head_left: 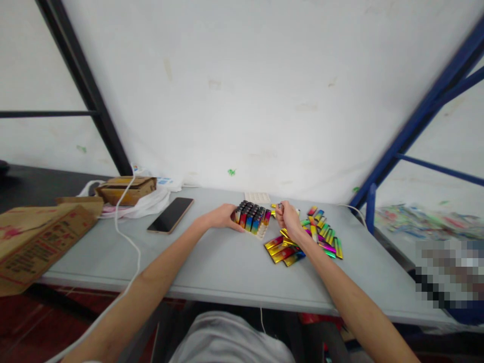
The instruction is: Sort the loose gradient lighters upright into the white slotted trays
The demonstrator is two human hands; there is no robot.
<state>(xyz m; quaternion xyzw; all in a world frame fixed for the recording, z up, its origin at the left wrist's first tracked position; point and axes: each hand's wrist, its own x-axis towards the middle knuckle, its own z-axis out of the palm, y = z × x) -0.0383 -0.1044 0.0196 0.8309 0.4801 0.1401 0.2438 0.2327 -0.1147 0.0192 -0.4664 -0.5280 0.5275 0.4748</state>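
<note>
Steadying the packed tray (260, 234), the left hand (226, 217) is curled around its left side, with part of the grip hidden by the upright black-topped sticks (250, 214) held in it. The tray stands near the middle of the grey table (212, 262), and pale unfilled slots are shown at its near right corner. The right hand (289, 218) is closed just to the right of the tray; a small silvery-dark item (280, 205) is gripped at its fingers, mostly covered, so its full shape cannot be told. Under and beside that hand, a loose pile of shiny coloured sticks (287, 252) is partly hidden by the right forearm. Behind the tray, a pale empty holder (257, 197) is seen near the wall (242, 101). To the left, a dark-screened phone (171, 215) is laid flat, and a cardboard box (49, 239) is cut off by the frame edge. At far right, an area is obscured by pixelation.
</note>
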